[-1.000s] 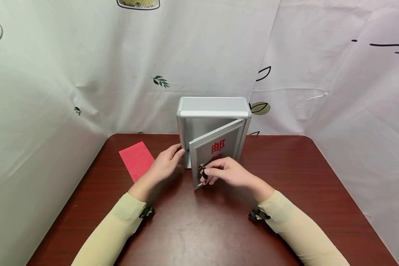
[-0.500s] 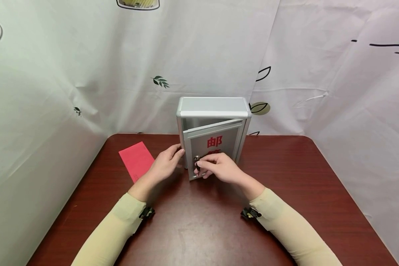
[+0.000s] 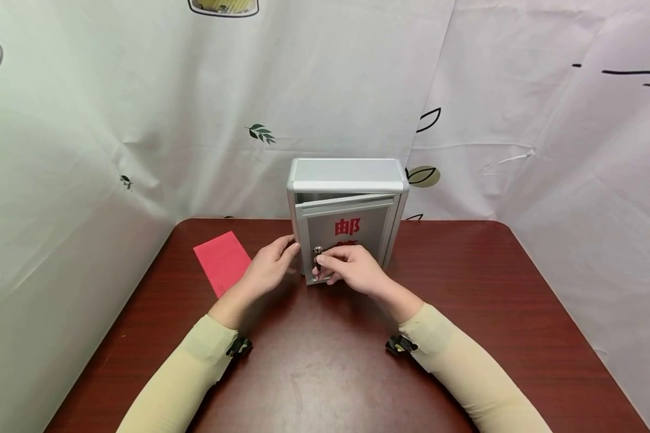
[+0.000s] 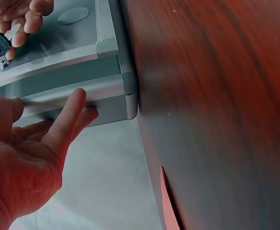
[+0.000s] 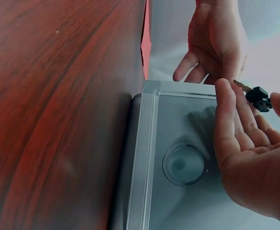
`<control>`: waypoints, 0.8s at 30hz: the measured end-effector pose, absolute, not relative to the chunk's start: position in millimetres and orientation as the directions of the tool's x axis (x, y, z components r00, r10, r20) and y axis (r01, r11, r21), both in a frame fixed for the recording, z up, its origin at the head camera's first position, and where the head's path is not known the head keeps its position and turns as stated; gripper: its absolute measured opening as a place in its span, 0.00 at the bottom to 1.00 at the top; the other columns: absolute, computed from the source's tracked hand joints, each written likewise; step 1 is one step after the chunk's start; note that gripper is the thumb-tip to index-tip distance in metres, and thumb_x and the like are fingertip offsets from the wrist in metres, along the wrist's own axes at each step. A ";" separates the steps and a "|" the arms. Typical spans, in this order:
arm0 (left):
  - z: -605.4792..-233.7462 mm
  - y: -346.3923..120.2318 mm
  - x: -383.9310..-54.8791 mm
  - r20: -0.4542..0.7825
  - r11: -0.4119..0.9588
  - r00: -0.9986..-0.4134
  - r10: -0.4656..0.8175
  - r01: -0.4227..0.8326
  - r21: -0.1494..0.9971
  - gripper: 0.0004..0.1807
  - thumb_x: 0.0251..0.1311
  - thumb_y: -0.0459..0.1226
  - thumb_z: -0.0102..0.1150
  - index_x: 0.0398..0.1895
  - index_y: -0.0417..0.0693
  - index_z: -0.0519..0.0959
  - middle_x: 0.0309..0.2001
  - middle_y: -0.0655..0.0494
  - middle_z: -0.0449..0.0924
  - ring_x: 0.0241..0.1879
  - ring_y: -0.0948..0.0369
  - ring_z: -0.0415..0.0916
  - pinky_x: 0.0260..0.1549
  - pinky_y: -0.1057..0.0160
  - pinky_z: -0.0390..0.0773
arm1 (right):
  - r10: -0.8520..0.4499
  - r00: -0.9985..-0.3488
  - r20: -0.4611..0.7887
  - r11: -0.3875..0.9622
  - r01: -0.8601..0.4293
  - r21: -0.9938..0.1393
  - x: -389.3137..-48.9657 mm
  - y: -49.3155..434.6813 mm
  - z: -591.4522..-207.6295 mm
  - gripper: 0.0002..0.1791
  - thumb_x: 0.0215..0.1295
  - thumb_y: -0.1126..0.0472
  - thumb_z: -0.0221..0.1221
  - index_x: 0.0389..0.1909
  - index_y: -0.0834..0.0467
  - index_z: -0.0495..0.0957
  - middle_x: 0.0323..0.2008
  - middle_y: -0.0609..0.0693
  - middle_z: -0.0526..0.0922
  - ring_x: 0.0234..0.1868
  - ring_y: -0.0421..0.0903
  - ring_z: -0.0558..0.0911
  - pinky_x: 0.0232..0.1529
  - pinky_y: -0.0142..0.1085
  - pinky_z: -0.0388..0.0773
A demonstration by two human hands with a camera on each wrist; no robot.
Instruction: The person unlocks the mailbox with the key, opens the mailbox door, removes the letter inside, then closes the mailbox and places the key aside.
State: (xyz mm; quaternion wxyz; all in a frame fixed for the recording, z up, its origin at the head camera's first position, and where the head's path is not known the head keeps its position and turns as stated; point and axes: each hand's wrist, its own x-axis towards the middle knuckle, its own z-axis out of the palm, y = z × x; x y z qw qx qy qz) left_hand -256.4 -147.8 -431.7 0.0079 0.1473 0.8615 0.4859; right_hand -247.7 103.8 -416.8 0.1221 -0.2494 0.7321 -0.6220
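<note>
A silver metal mailbox [image 3: 349,171] stands upright on the table, its hinged door [image 3: 372,231] slightly ajar at the left side. Red characters mark the door, partly covered by my right hand [image 3: 354,270]. That hand pinches a black-headed key [image 4: 0,45] at the door's lock [image 3: 318,249]; a bare key blade [image 5: 242,86] sticks out beside its fingers in the right wrist view. My left hand [image 3: 269,266] rests against the mailbox's left side, thumb near the front edge and fingers [image 4: 68,117] extended along the wall.
A red envelope [image 3: 222,258] lies flat on the dark red wooden table [image 3: 314,373], left of the mailbox and partly behind the left hand. White printed curtains [image 3: 330,78] stand behind the table and along both sides.
My right hand has swung the mailbox door inward toward the box, moving left and away from me with the key. The left hand has stayed at the mailbox's side.
</note>
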 end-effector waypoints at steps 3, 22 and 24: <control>-432.0 -148.0 -256.0 0.131 0.487 -0.956 0.262 0.248 0.838 0.31 0.90 0.48 0.50 0.82 0.38 0.69 0.68 0.35 0.82 0.48 0.45 0.93 0.47 0.47 0.92 | -0.504 -0.854 0.131 0.102 -0.209 -0.973 -249.0 102.2 -416.0 0.17 0.83 0.58 0.64 0.55 0.69 0.89 0.42 0.59 0.94 0.42 0.53 0.94 0.44 0.46 0.93; -434.1 -145.7 -254.6 0.135 0.469 -0.961 0.240 0.236 0.851 0.31 0.90 0.49 0.50 0.81 0.38 0.70 0.68 0.35 0.82 0.61 0.41 0.86 0.40 0.53 0.93 | -0.436 -0.890 0.133 0.130 -0.208 -0.969 -253.9 92.5 -414.1 0.17 0.82 0.56 0.65 0.55 0.68 0.90 0.40 0.57 0.94 0.41 0.55 0.94 0.42 0.44 0.93; -434.0 -145.1 -254.7 0.133 0.478 -0.962 0.238 0.236 0.846 0.31 0.90 0.50 0.50 0.81 0.37 0.70 0.68 0.35 0.82 0.62 0.41 0.86 0.40 0.52 0.93 | -0.427 -0.894 0.132 0.129 -0.204 -0.970 -253.9 92.0 -413.8 0.18 0.83 0.56 0.65 0.55 0.67 0.90 0.40 0.57 0.94 0.41 0.55 0.94 0.41 0.43 0.92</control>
